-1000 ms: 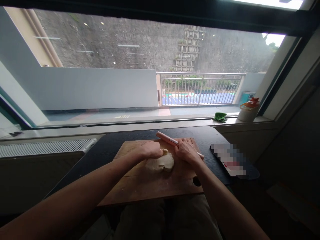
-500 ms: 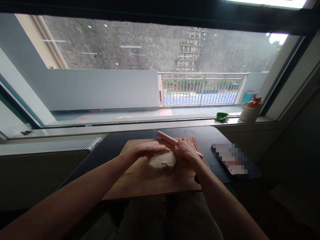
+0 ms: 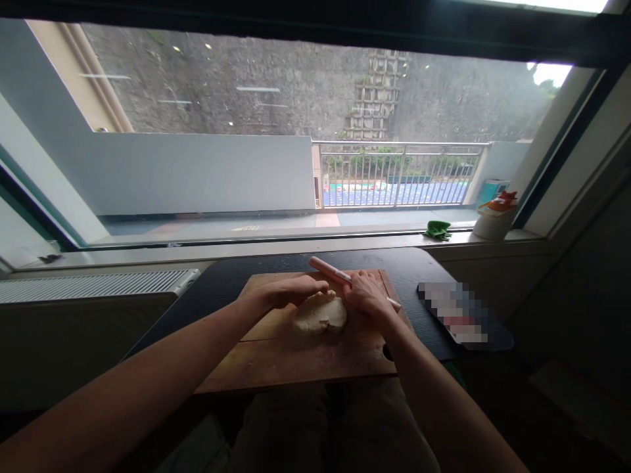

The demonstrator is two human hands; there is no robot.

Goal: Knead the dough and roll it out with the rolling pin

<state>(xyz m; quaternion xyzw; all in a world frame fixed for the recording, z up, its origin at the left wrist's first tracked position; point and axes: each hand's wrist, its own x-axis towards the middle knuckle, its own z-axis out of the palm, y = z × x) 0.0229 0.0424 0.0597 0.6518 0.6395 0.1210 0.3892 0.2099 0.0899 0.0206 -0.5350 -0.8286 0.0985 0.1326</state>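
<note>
A pale, flattened piece of dough [image 3: 320,315] with an uneven edge sits on a wooden cutting board [image 3: 296,361]. My left hand [image 3: 302,288] is closed at the dough's far left edge, which it holds a little raised; the fingertips are partly hidden. To the right, my right hand [image 3: 365,292] is wrapped over a thin rolling pin [image 3: 325,268] that lies slantwise across the far part of the board. Both ends of the pin stick out past the hand. The right hand's fingers are close to the dough's right edge.
The board rests on a dark table [image 3: 246,266] before a window. A blurred-out flat item [image 3: 456,315] lies at the table's right. On the sill stand a white container [image 3: 493,222] with an orange top and a green object [image 3: 438,230]. A radiator [image 3: 98,289] is at left.
My left hand has shifted slightly upward, and the far left edge of the dough is lifted a bit more. The right hand and rolling pin look nearly unmoved.
</note>
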